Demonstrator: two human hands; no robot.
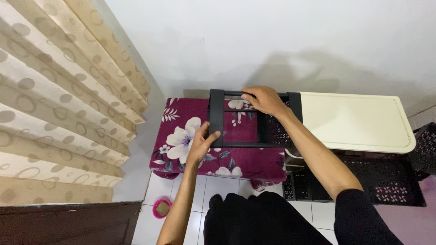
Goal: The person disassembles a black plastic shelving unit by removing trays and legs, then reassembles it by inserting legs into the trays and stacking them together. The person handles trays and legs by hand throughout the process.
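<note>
Both hands grip a black plastic frame (pixel 236 119), a rectangular piece with a flat upright bar at its left end, thin rails along the far and near sides, and a perforated panel toward its right end. The frame lies across the right half of a cloth-covered stool (pixel 181 156), whose cover is maroon with large white flowers, and its right end reaches the left edge of a cream plastic top (pixel 359 122).

The left hand (pixel 200 144) is curled around the lower end of the frame's left bar, near the stool's near edge, thumb on the outer side and fingers wrapped over the face of the bar. The right hand (pixel 265 100) reaches over from the right and closes on the far rail, fingers bent over it and knuckles up, close to the stool's far edge by the white wall (pixel 272 41). The right forearm crosses above the perforated panel, with a dark sleeve pushed up near the elbow.

The cream top is a flat rectangular slab with a raised lip and rounded corners, sitting on a rack of black perforated trays (pixel 390 183) that show below it and at its right end. Left of the stool hangs a beige pleated curtain (pixel 59 100) printed with circles. On the white tiled floor (pixel 200 195), just in front of the stool's near left corner, stands a small pink round dish (pixel 161 208) with something brown in it. The person's dark-clothed legs fill the lower middle of the view
</note>
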